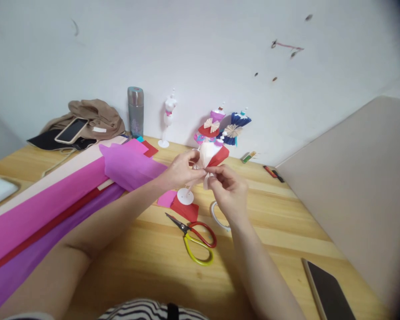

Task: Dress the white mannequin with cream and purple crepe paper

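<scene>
A small white mannequin stand rises from its round base (pixel 186 196) on the wooden table, tilted a little. Cream and red crepe paper (pixel 208 154) wraps the figure on it. My left hand (pixel 183 169) closes on the cream paper from the left, thumb toward the middle. From the right, the pinched fingers of my right hand (pixel 228 186) grip the gathered lower part of the same paper. Both sets of fingertips nearly meet, and they hide part of the figure. Just below lie scissors (pixel 184 228) with one red and one yellow handle, and a roll of white tape (pixel 215 213).
Two dressed mannequins (pixel 216 116) and a bare one (pixel 168 118) stand along the wall beside a thermos (pixel 135 111). Long crepe paper strips (pixel 53 195) cover the left side. Phones (pixel 330 291), a brown cloth (pixel 96 115) and red paper scraps (pixel 186 210) also lie there.
</scene>
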